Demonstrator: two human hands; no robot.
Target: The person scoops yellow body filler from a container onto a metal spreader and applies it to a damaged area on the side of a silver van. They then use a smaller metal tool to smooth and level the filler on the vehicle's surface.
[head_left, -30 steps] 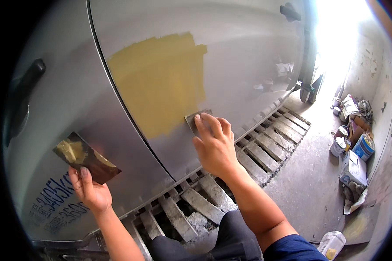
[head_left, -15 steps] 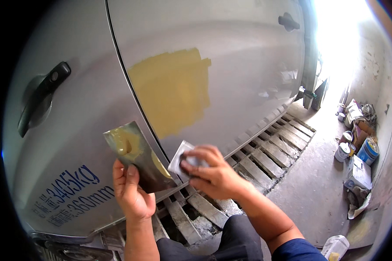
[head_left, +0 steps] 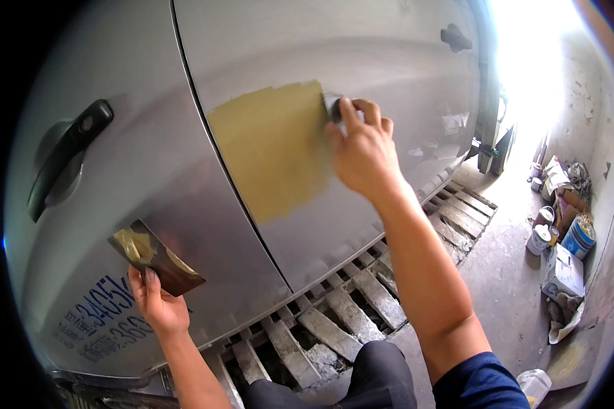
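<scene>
A patch of yellow-tan body filler [head_left: 273, 143] covers part of the grey vehicle door panel [head_left: 402, 68], just right of the door seam. My right hand [head_left: 367, 146] grips a flat putty spreader [head_left: 331, 102], pressed to the panel at the patch's upper right edge; the fingers hide part of it. Lower left, my left hand [head_left: 158, 303] holds a thin dark mixing plate [head_left: 174, 271] by its lower edge, thumb on top. A lump of yellow filler [head_left: 140, 247] lies at the plate's upper end, with a smear along one side.
A black door handle [head_left: 71, 160] is at the left, above blue lettering. Under the vehicle runs a slatted floor grate [head_left: 351, 313] with gaps. Paint cans, a blue bucket [head_left: 578, 237] and a white box [head_left: 563, 273] line the right wall.
My right hand has moved up and right with the spreader, from beside the plate onto the filler patch's right edge. My left hand has lowered leftward with the plate.
</scene>
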